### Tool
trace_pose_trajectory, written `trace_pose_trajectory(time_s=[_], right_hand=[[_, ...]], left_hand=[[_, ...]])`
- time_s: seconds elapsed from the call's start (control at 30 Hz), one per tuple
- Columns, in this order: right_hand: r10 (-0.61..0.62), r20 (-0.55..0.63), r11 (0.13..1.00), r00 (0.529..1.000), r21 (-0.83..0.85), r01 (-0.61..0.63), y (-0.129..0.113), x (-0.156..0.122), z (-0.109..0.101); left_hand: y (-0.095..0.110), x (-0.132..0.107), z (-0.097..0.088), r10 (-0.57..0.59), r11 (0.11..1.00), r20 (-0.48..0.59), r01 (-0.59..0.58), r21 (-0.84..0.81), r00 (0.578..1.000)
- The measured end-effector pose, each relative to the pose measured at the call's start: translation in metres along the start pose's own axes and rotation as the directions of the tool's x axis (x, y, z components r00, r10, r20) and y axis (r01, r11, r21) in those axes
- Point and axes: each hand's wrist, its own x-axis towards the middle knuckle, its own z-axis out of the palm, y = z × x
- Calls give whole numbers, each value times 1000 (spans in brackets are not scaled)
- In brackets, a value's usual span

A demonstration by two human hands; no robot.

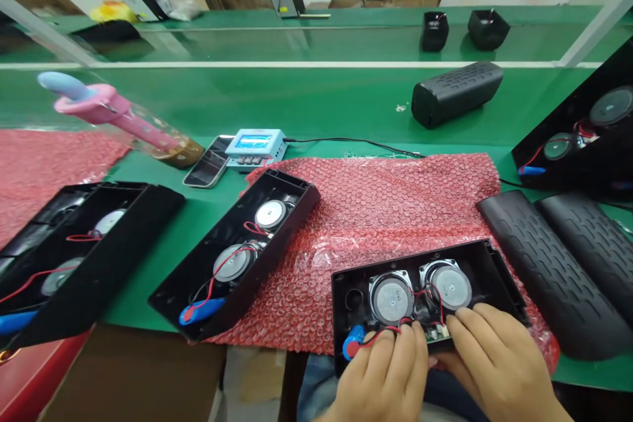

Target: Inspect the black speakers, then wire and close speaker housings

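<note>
An open black speaker shell [489, 264] lies on red bubble wrap [376, 211] at the table's near edge. Inside it sit two round silver speaker drivers [390, 297], red and black wires and a blue battery [353, 341]. My left hand [388, 376] rests on the shell's near edge beside the battery, fingers curled and pressed on the wires. My right hand [494, 359] is next to it, fingertips pinched on a small circuit board [438, 333] in the shell.
Two more open speaker shells [237, 257] [74, 244] lie to the left, another [578, 138] at right. Black perforated covers [558, 264] lie right of my hands. A finished speaker [457, 92], a small meter [257, 145], a phone [205, 168] and a pink bottle [123, 122] sit farther back.
</note>
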Motion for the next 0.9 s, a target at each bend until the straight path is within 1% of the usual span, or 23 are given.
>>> trace_pose_trajectory(time_s=[0.07,0.1,0.17,0.23,0.3,0.4,0.47,0.6,0.7,0.8,0.9], right_hand=[[48,-7,999,999,1,-48,-3,1,1],[65,6,998,998,-8,-65,-5,2,1],[75,44,997,996,-13,-75,-7,4,0],[61,76,998,995,10,-62,-6,6,-1],[38,90,998,995,41,-42,-4,8,-2],[15,116,997,993,69,-23,0,10,-2],[5,107,996,994,88,-15,1,11,0],[-4,4,992,1000,128,4,1,12,2],[-25,-16,992,1000,124,27,1,14,2],[-47,30,995,998,93,44,2,14,0],[-65,104,996,992,64,58,4,10,-3]], left_hand=[[-2,0,-1,29,1000,16,-29,-6,999],[-1,0,0,24,1000,2,-24,-7,1000],[4,-2,4,-32,999,-63,31,-15,997],[10,-3,9,-119,993,-107,117,-30,987],[16,-4,13,-175,984,-116,172,-38,978],[20,-4,16,-206,978,-107,202,-50,973],[20,-4,16,-213,976,-106,207,-61,971],[19,-3,16,-251,966,-129,241,-92,959],[18,-1,15,-249,965,-128,236,-111,960],[14,-1,14,-219,973,-112,208,-102,969],[11,-2,13,-185,981,-96,177,-79,978]])
